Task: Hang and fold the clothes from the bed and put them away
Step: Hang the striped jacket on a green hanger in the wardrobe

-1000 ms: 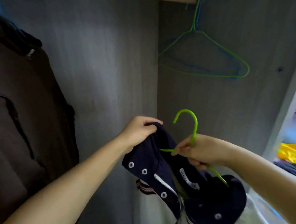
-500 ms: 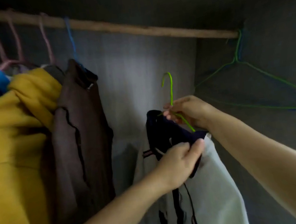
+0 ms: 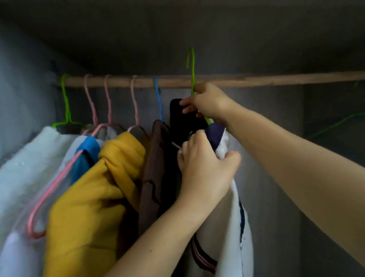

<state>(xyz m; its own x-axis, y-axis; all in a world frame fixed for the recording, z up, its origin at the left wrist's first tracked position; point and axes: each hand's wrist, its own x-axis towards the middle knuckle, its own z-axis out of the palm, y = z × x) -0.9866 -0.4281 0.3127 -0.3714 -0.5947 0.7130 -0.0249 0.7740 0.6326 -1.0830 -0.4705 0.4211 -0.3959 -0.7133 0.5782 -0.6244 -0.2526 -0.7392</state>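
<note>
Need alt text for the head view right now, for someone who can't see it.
Right hand lifts a green hanger carrying a navy-and-white garment toward the wooden rail; left hand grips the garment's shoulder beside hung clothes.

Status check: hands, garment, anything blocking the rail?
Right hand pinches green wire hanger, hook above wooden rail, not yet on. Left hand grips navy-and-white jacket. Brown garment hangs close alongside.

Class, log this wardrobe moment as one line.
right hand: holds green hanger | left hand: grips navy-and-white garment | hook above wooden rail, not yet hung
</note>
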